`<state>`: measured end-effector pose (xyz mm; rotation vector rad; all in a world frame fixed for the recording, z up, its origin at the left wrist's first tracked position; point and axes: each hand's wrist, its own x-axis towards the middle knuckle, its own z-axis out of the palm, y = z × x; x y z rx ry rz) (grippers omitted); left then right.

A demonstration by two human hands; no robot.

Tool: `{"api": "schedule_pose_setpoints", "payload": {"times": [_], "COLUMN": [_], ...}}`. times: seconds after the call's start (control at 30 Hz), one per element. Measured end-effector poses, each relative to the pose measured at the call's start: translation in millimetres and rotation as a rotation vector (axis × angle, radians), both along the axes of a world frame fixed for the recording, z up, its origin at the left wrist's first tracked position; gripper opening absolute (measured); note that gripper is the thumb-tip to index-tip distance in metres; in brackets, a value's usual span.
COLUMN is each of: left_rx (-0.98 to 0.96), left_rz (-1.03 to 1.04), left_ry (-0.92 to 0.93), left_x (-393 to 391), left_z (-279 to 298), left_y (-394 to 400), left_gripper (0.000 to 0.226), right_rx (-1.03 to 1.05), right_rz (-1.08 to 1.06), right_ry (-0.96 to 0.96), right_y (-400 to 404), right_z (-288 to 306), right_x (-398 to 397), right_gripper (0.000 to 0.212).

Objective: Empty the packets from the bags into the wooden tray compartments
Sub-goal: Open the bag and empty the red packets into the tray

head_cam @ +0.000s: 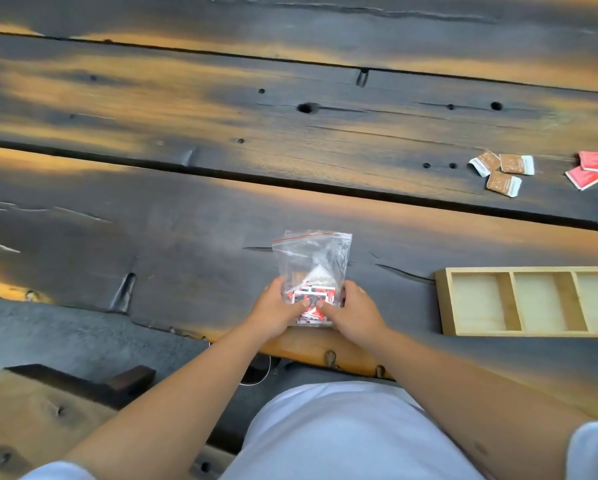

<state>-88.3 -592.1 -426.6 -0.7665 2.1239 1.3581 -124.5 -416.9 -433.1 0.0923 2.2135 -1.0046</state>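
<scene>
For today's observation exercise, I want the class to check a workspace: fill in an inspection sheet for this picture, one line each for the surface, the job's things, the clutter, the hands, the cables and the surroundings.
Surface: dark wooden table of wide planks, with cracks, holes and worn orange patches.
Job's things: clear zip bag holding red-and-white packets, its opening pointing away from the person; wooden tray on the right, its visible compartments empty.
Clutter: three brown packets and a heap of red packets lying loose on the table, far right.
Hands: left hand and right hand both grip the bag's lower end.
Cables: nothing seen.
Surroundings: wooden bench at lower left, grey ground beneath.
</scene>
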Motion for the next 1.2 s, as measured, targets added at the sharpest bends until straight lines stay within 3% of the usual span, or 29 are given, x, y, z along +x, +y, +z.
{"api": "schedule_pose_setpoints", "payload": {"times": [0.1,0.2,0.3,0.47,0.57,0.63,0.97,1.1,1.2], "left_rx": [0.022,-0.019,-0.025,-0.037,-0.07,-0.06,0.027,0.031,-0.063], "left_rz": [0.036,0.145,0.218,0.223,0.196,0.16,-0.052,-0.137,-0.068], "left_ry": [0.008,0.063,0.146,0.238,0.284,0.319,0.57,0.67,0.738], "left_x": [-5.3,-22.0,-47.2,-74.4,-74.3,-68.5,-35.7,-35.0,-36.5], "left_z": [4.4,11.7,27.1,44.0,50.6,60.6,129.3,155.9,167.6], "left_y": [-12.1,-25.6,-31.1,-26.3,-23.7,-21.2,2.3,23.9,44.2], "left_gripper": [0.055,0.082,0.061,0.003,0.018,0.015,0.031,0.03,0.025], "right_rx": [0.026,0.034,0.08,0.094,0.102,0.098,-0.054,-0.109,-0.134], "right_rz": [-0.035,0.001,0.175,0.731,0.971,1.026,0.819,0.634,0.402], "right_ry": [0.01,0.149,0.315,0.46,0.437,0.42,0.46,0.422,0.342], "right_y": [5.7,-1.2,-21.1,-48.6,-48.3,-42.4,24.6,54.5,68.3], "right_z": [7.1,19.6,29.7,39.3,53.8,64.3,142.2,174.3,183.6], "right_x": [-18.9,-51.8,-92.3,-138.0,-149.8,-150.7,-91.7,-59.5,-45.2], "right_gripper": [0.07,0.081,0.066,0.041,0.029,0.021,0.013,0.017,0.017]}}
